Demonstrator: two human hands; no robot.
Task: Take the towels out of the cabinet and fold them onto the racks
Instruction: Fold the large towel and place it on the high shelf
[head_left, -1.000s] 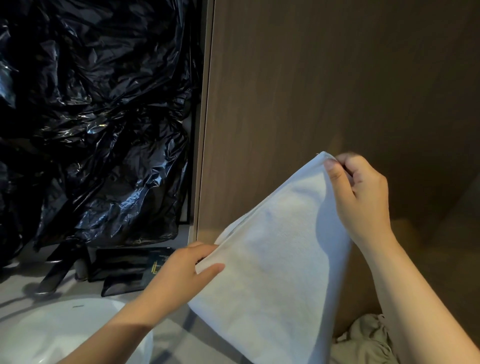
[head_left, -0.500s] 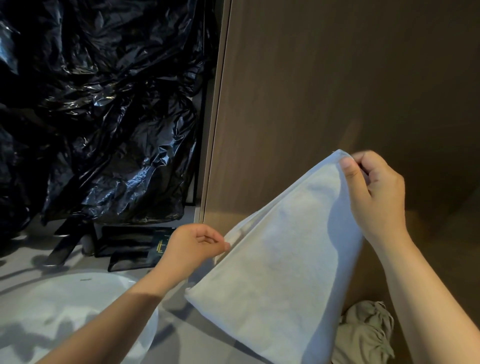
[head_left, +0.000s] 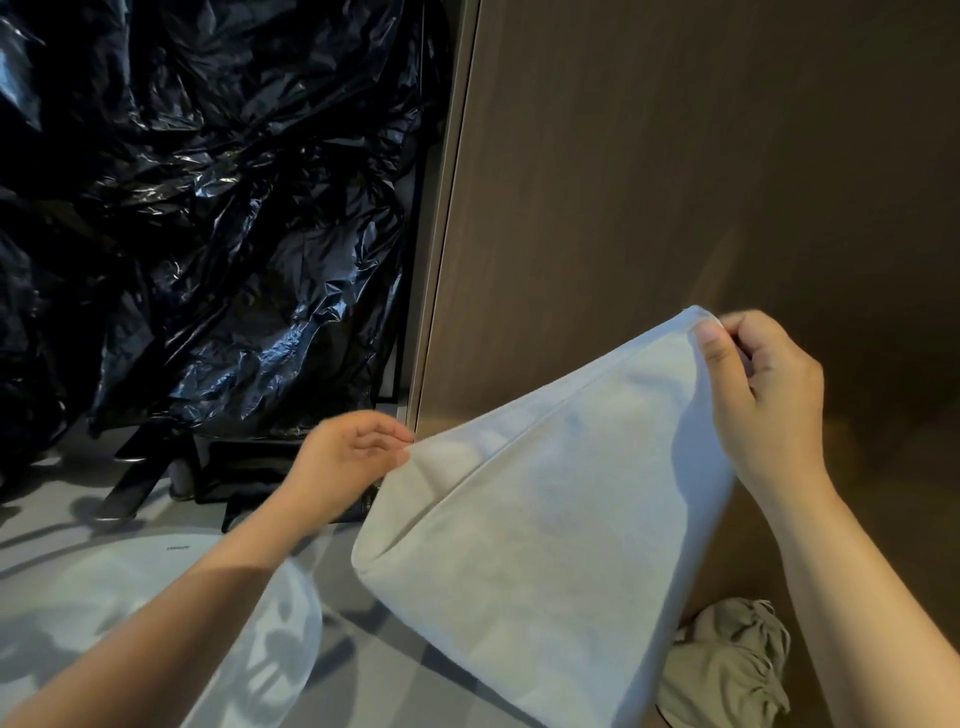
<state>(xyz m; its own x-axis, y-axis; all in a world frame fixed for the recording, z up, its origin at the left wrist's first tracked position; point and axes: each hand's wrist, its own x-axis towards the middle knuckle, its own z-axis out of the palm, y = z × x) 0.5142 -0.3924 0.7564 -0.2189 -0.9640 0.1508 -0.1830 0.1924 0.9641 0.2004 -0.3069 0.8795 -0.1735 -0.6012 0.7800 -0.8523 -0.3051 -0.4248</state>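
Observation:
A white towel hangs folded in the air in front of a brown wooden panel. My right hand pinches its upper right corner between thumb and curled fingers. My left hand pinches the towel's lower left corner at the fold. The towel's bottom edge runs out of the frame. No rack is in view.
A white round basin sits at the lower left on a grey counter. Crumpled black plastic sheeting fills the upper left, with dark flat items below it. A crumpled beige cloth lies at the lower right.
My left hand let go of the towel's flat face, curled, and now pinches the left corner at the fold. The towel has spread wider between both hands. The right hand kept its grip.

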